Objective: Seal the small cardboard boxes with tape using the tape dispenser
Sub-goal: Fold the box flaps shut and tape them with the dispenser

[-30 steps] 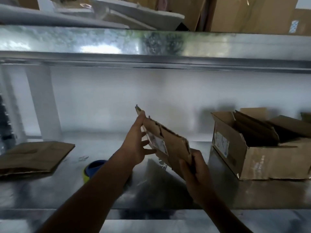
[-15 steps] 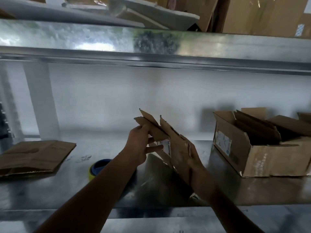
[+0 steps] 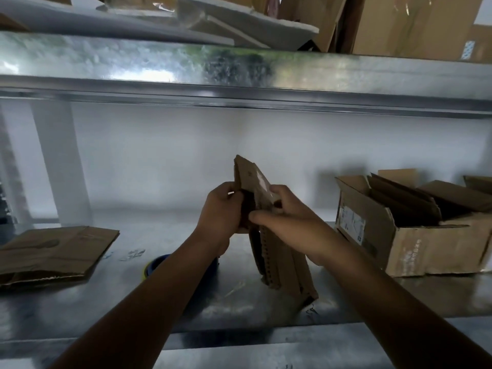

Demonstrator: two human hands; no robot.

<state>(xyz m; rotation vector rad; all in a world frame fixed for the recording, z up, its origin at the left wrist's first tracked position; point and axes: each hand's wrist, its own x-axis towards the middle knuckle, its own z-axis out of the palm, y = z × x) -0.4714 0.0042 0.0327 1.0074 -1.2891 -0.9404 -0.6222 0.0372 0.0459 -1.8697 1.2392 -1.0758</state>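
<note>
Left hand (image 3: 221, 206) and right hand (image 3: 288, 218) both grasp the flattened box (image 3: 282, 262), fingers curled, over the shiny metal shelf (image 3: 93, 310); open carton (image 3: 415, 246) right of them, white wall (image 3: 159, 161) behind

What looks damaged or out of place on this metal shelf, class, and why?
The flattened box, gripped by the left hand and right hand, has a ragged, torn edge along its lower part. At the right, the open carton is creased, its flaps splayed unevenly, with loose cardboard pieces stuffed inside.
</note>
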